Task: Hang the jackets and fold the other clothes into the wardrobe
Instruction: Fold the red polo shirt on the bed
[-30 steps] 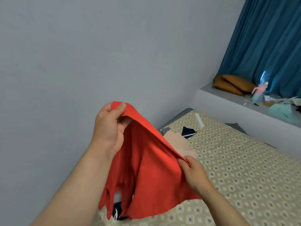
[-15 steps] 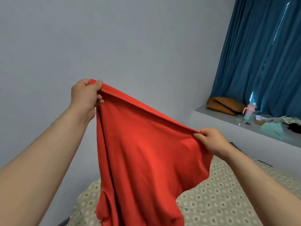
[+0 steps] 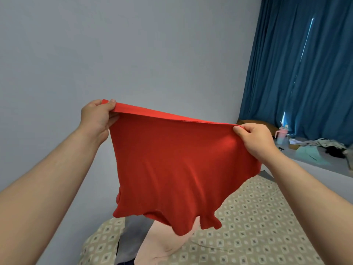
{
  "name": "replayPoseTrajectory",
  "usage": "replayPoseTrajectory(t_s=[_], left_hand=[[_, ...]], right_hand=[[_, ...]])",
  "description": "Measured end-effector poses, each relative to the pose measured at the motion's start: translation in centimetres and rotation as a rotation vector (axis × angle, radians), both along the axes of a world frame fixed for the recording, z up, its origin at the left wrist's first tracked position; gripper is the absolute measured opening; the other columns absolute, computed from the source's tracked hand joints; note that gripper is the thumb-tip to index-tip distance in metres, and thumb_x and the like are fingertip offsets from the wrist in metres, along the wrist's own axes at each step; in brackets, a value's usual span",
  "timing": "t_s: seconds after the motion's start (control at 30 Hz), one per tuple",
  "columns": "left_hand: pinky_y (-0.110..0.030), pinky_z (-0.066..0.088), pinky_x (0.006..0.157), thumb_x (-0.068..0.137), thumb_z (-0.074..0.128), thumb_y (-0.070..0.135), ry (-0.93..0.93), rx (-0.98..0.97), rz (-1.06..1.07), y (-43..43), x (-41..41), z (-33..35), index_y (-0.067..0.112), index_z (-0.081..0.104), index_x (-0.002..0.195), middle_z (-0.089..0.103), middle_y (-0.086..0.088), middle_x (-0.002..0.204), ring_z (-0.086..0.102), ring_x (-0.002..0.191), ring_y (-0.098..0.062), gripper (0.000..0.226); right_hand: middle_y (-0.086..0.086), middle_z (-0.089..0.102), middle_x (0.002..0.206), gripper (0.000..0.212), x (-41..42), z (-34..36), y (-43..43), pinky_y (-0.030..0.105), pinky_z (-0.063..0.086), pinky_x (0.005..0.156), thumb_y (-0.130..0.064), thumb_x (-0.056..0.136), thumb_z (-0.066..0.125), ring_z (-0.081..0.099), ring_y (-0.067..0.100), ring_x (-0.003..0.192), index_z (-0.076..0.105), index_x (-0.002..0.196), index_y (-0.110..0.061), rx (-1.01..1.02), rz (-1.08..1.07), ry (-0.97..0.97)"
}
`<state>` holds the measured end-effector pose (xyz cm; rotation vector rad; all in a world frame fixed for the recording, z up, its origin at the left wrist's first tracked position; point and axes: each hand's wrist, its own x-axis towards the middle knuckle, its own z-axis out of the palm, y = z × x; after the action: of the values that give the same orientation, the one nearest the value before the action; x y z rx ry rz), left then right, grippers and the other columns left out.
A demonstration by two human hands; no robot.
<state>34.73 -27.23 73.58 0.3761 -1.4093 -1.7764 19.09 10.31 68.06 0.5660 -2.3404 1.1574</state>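
The left arm (image 3: 47, 188) at 8 o'clock and right arm (image 3: 305, 197) at 4 o'clock are bare to the frame's edge; left hand (image 3: 97, 116) and right hand (image 3: 256, 142) bare too, thumbnails short.

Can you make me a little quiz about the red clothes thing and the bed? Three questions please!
1. True or false: the left hand and the right hand both pinch the top edge of the red fabric garment.
2. What lies on the patterned bedspread below it? A) pale pink cloth B) a yellow towel C) a book
3. Fill in: the long pleated curtain is ____.

Key: 1 true; 2 A; 3 blue.
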Motion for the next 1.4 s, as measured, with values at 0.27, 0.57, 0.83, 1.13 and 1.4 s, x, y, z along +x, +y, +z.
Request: replayPoseTrajectory(t_s=[0.27, 0.57, 0.83, 1.13, 1.4], left_hand=[[-0.036, 0.059, 0.075, 0.097, 0.060, 0.012, -0.056, 0.036, -0.079, -1.2, -0.1, -1.2, 0.010, 0.060, 0.094, 0.066, -0.005, 0.085, 0.069, 0.079, -0.018, 0.003], [-0.030, 0.056, 0.070, 0.097, 0.059, 0.010, -0.086, 0.062, -0.117, -4.1, 1.9, -4.4, 0.008, 0.062, 0.087, 0.067, -0.008, 0.086, 0.068, 0.073, -0.015, 0.010], [-0.032, 0.044, 0.059, 0.064, 0.054, -0.001, -0.201, -0.181, -0.276, -7.9, 6.8, -8.8, 0.011, 0.044, 0.116, 0.040, -0.005, 0.082, 0.042, 0.063, -0.017, 0.054], [-0.032, 0.044, 0.099, 0.057, 0.090, 0.033, -0.580, -0.848, 0.158, -7.6, 7.7, -13.3, 0.030, 0.046, 0.132, 0.025, 0.008, 0.120, 0.047, 0.109, -0.016, 0.087], [-0.034, 0.036, 0.099, 0.080, 0.064, 0.007, -0.506, -0.797, 0.516, -10.9, 8.3, -17.3, 0.009, 0.069, 0.109, 0.039, -0.013, 0.117, 0.047, 0.111, -0.034, 0.029]], right_hand=[[0.000, 0.073, 0.080, 0.023, 1.0, 1.2, 0.1, 0.032, 0.047, 0.072, -0.034, 0.093, 0.066, 0.065, 0.017, 0.078, 0.076, 0.081, -0.017, 0.000, -0.019, -0.045], [-0.005, 0.069, 0.088, 0.019, 4.0, 1.4, -2.0, 0.024, 0.041, 0.070, -0.011, 0.098, 0.056, 0.060, 0.011, 0.084, 0.070, 0.090, -0.021, 0.100, -0.026, -0.102], [-0.001, 0.072, 0.084, 0.016, 6.9, -0.3, -4.0, 0.030, 0.045, 0.069, -0.026, 0.093, 0.067, 0.063, 0.014, 0.080, 0.075, 0.089, -0.014, 0.087, -0.069, -0.135], [-0.009, 0.070, 0.081, 0.015, 9.6, -0.4, -7.1, 0.018, 0.044, 0.063, -0.030, 0.093, 0.066, 0.062, 0.004, 0.077, 0.075, 0.085, -0.022, 0.128, -0.005, -0.101], [-0.009, 0.069, 0.076, 0.015, 9.4, -1.9, -11.3, 0.010, 0.039, 0.058, -0.030, 0.093, 0.067, 0.061, 0.003, 0.075, 0.074, 0.081, -0.023, 0.260, 0.156, -0.066]])
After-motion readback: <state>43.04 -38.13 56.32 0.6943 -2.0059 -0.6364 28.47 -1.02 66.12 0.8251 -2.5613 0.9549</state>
